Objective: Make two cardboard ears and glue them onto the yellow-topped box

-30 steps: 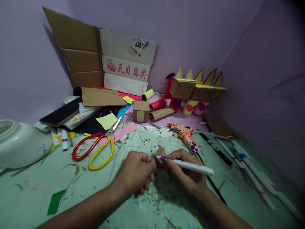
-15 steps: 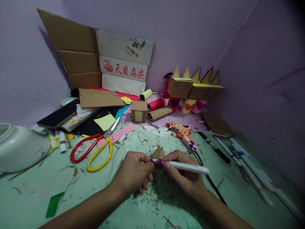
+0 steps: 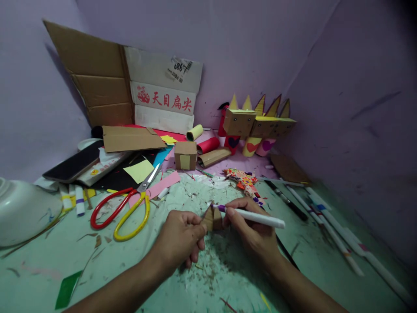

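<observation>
Between thumb and fingers, my left hand (image 3: 184,234) pinches a small brown cardboard piece (image 3: 209,218) with pointed tips. My right hand (image 3: 256,224) grips a white marker (image 3: 259,217) with a purple collar, its tip at the upper point of the cardboard. The two hands are close together but apart, over the green tabletop (image 3: 182,287). To the left of my left hand lie scissors (image 3: 132,208) with one red and one yellow handle, their blades pointing away. Fingers partly hide the cardboard's lower edge.
A small cardboard box (image 3: 185,155) stands beyond the hands, with paper tubes (image 3: 208,145) beside it. Cardboard figures (image 3: 240,124) stand at the back. A patterned glue gun (image 3: 244,181) and several markers (image 3: 335,239) lie right; a white jar (image 3: 28,213) is left.
The marker tip has moved from the cardboard's left side near my left fingers to its upper point. More of the cardboard shows between my hands. The whole view has shifted slightly.
</observation>
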### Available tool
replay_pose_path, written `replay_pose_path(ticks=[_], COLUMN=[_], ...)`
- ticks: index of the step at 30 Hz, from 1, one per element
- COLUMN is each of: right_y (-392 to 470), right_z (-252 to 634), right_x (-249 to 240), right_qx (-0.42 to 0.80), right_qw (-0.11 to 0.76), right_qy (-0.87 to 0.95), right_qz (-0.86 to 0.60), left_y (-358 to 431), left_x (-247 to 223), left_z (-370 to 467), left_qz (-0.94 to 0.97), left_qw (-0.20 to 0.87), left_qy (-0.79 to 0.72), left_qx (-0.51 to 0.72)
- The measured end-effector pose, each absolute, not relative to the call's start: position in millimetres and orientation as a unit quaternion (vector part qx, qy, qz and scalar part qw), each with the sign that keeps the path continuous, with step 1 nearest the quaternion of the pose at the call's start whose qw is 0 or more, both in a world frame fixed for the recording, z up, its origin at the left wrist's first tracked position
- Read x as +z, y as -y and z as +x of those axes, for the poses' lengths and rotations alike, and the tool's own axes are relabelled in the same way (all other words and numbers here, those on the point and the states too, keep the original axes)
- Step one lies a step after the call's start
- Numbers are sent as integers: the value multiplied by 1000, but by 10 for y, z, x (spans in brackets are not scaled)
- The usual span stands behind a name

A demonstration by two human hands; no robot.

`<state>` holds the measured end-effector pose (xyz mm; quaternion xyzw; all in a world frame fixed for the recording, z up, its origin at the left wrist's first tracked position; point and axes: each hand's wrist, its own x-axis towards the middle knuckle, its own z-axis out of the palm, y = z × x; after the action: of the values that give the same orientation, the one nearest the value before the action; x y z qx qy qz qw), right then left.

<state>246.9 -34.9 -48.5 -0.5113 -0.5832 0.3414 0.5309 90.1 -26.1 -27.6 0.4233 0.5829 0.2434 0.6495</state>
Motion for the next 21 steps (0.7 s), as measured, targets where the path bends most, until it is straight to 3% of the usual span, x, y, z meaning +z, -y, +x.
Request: replay_pose_path(ticks=[6,15,21], right_y=[376,326,350], right_z=[2457,2445,2459], right_x=[-473,-458,-473], right_qx=[373,361,345], right_qw=[500,553,527], right_qy=[625,554,580], right_qz=[-470,-507,-516], left_y=[259,268,254], left_x=[-269,-267,-278], left_z=[904,907,904], left_qz=[431,424,421], left_qw=[650,647,644], left_qy=[-578,-587,-592], left_qx=[238,238,240])
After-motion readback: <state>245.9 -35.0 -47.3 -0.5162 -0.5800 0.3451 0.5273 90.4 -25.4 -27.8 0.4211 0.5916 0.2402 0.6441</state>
